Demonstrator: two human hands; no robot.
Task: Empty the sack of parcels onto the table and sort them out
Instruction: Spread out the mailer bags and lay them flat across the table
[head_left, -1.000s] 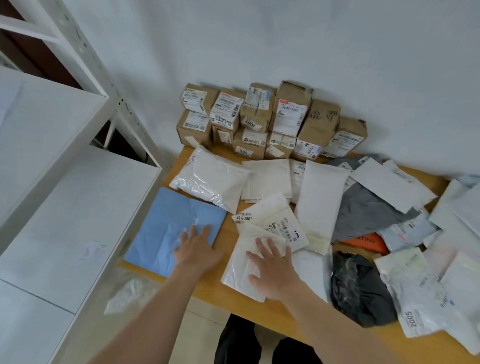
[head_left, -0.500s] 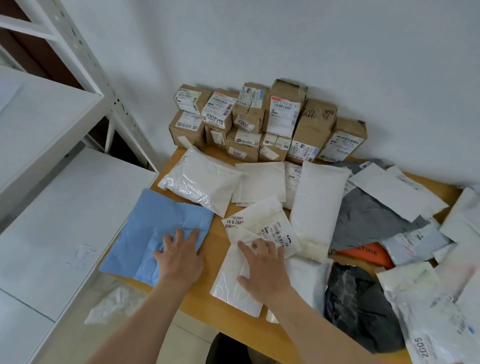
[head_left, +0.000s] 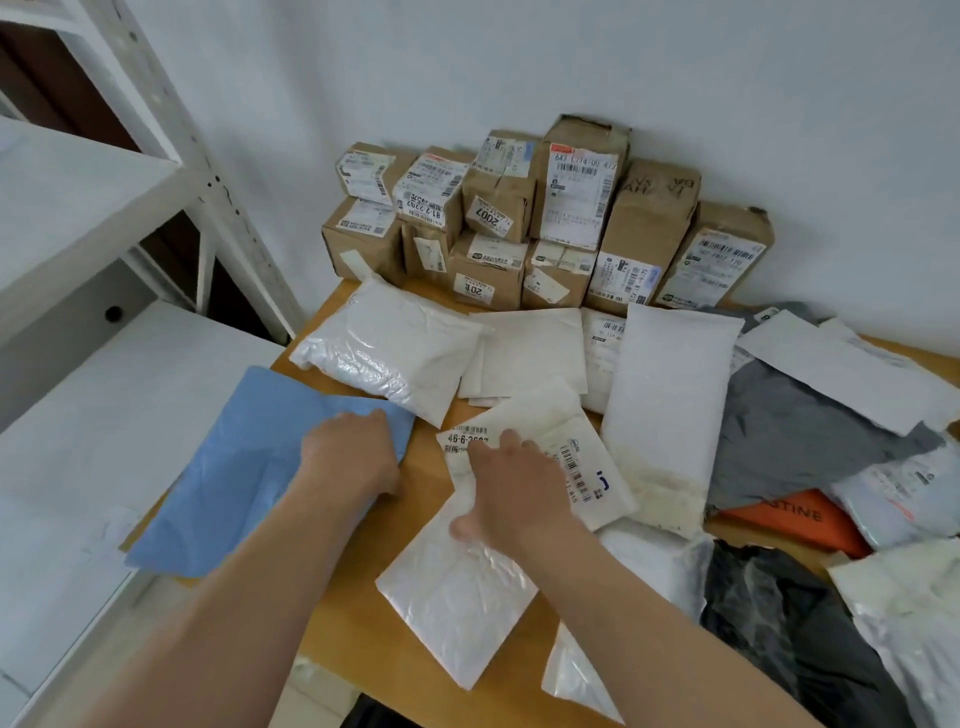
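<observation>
Soft parcels lie spread over the wooden table (head_left: 353, 629). A blue mailer (head_left: 234, 467) hangs over the table's left edge, and my left hand (head_left: 348, 457) sits on its right corner with the fingers curled over the edge. My right hand (head_left: 514, 488) lies flat on a white labelled envelope (head_left: 582, 447). Its thumb rests on a white bubble mailer (head_left: 457, 597) below. No sack is in view.
Several labelled cardboard boxes (head_left: 519, 223) are stacked against the back wall. A puffy white bag (head_left: 395, 348), a long white padded mailer (head_left: 670, 395), a grey bag (head_left: 800, 431), an orange parcel (head_left: 795, 519) and a black bag (head_left: 779, 623) fill the right. White shelving (head_left: 104, 415) stands left.
My left hand slid to the blue mailer's right corner and its fingers curled. My right hand moved up from the bubble mailer onto the labelled envelope. The view tilted closer.
</observation>
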